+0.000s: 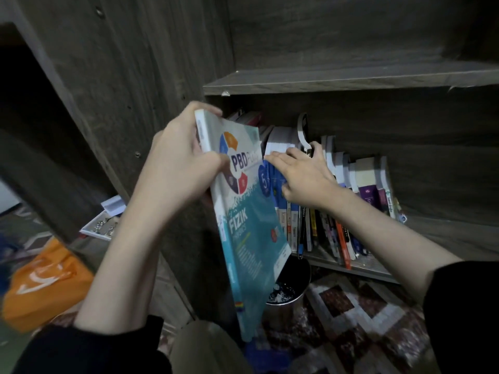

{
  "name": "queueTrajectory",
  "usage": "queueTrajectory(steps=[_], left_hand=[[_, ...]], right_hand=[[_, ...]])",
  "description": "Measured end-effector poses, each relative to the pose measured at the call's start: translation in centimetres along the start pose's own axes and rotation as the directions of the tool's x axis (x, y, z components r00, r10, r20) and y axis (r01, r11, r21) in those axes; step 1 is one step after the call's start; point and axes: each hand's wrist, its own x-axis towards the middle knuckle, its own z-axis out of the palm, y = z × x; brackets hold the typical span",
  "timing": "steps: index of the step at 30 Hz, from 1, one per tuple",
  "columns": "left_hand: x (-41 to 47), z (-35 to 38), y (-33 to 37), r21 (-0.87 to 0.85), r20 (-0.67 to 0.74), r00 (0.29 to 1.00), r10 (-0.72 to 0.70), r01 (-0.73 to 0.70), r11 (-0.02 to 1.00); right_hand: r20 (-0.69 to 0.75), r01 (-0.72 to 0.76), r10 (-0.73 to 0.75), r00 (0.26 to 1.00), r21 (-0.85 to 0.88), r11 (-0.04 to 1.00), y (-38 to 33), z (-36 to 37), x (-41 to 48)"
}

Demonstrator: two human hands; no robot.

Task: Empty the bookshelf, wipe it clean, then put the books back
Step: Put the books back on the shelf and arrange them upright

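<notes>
1 bin (283, 310) partly behind teal workbook (251, 233)

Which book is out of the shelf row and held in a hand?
The large teal FIZIK book: the left hand grips its top, clear of the shelf. The other books stand in the row, which the right hand touches.

our left hand (178, 168) is holding a workbook (251, 225) before the left end of the row of books (337, 228) standing on the shelf (453, 236); our right hand (302, 179) is resting on that row (a bin (289, 295) is sitting below it).
</notes>
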Motion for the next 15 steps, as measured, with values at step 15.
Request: queueTrajectory(steps=[15], left_hand=[[-0.2,10.7,-6.1,0.062,-0.033,0.999,0.021,-0.019,0.998]], right_hand=[[-0.02,0.005,-0.004,1.0,0.035,0.999,-0.1,-0.1,-0.2]])
